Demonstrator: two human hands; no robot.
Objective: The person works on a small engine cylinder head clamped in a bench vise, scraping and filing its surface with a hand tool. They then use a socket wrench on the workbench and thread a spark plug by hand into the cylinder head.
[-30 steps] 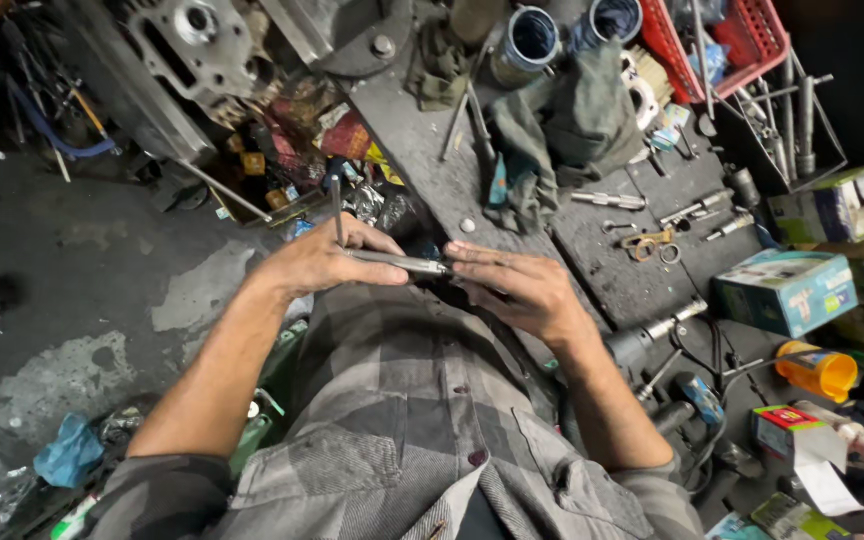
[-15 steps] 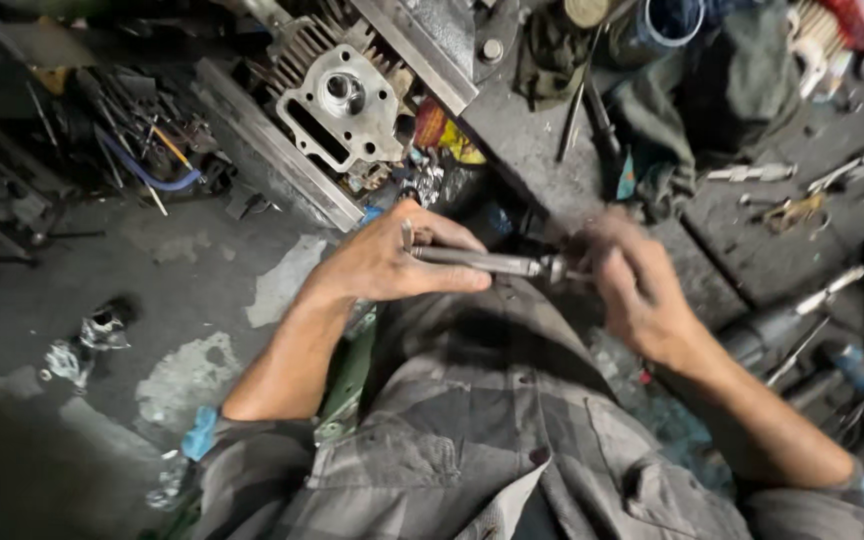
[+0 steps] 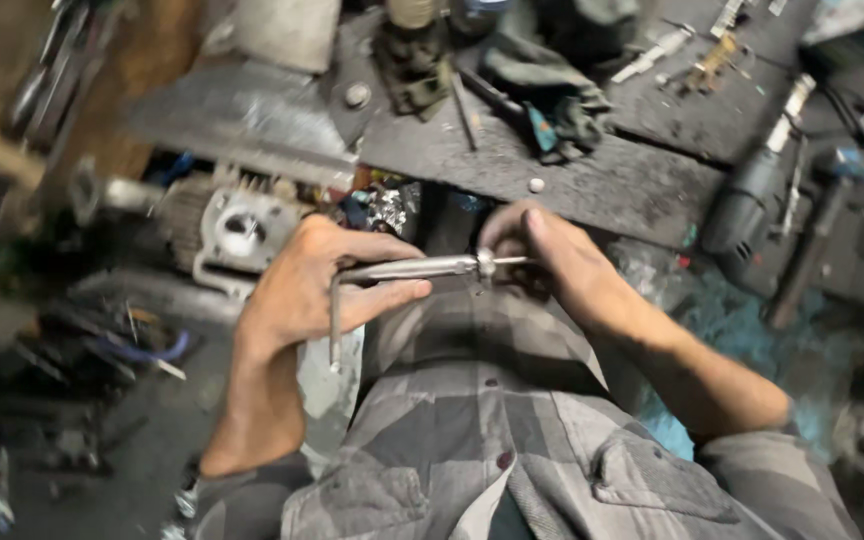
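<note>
While one L-shaped metal tool [image 3: 402, 270] spans both hands, the left hand [image 3: 317, 285] pinches its bend. The right hand [image 3: 552, 265] is pressed together around its tip, just short of the counter [image 3: 602, 180] edge.

A slim, L-shaped metal tool [image 3: 407, 268], grey and shiny, lies level between the two hands. Its long shaft runs from the left hand [image 3: 312, 285], which wraps round the bend, across to the right hand [image 3: 552, 262], whose fingertips pinch its thin tip. The short leg hangs straight down below the left hand's fingers. A small round collar sits on the shaft just beside the right hand.
</note>
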